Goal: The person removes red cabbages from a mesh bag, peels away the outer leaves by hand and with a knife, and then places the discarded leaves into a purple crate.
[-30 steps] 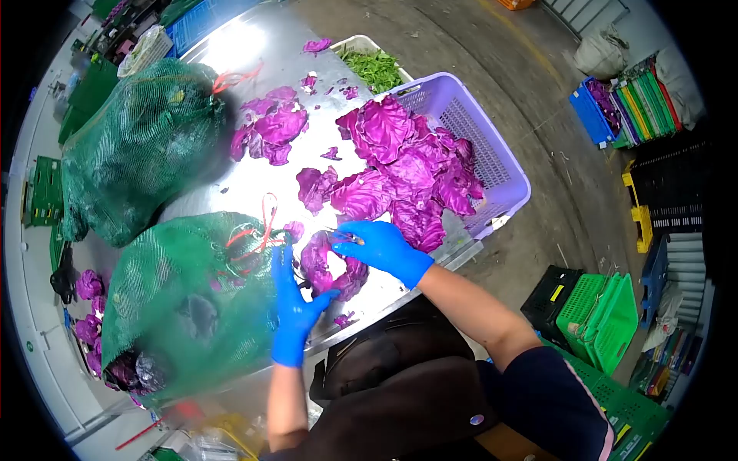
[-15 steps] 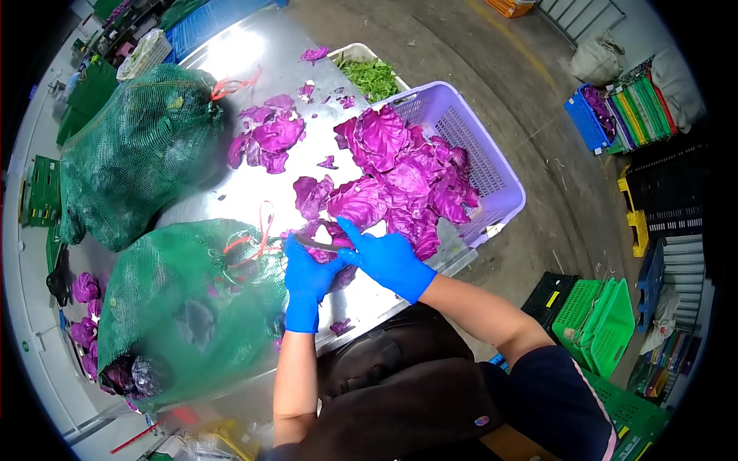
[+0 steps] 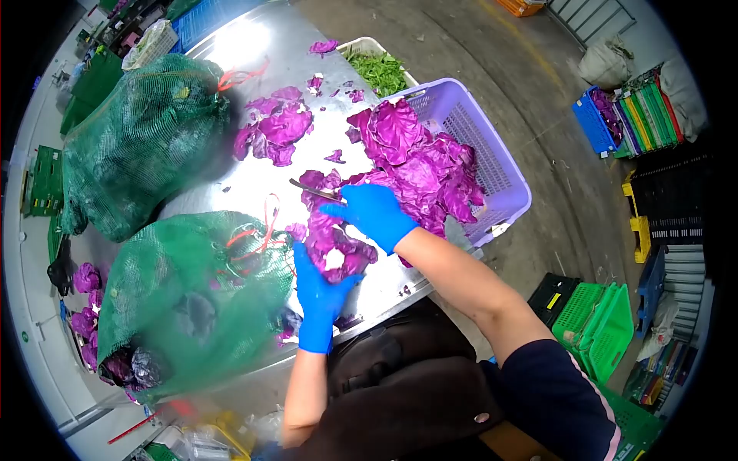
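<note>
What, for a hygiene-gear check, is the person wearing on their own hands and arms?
The left hand and right hand each wear a thin, bright blue disposable glove ending at the wrist. Both forearms are bare, with no watch or bracelet visible. The right upper arm has a dark navy short sleeve with a pale stripe. The left sleeve is hidden.

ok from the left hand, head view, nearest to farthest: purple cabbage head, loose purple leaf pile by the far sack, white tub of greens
1. purple cabbage head: touching the blue-gloved left hand, nearest the person.
2. loose pile of purple leaves: midway, beside the far green mesh sack.
3. white tub of green leaves: at the far end.
</note>
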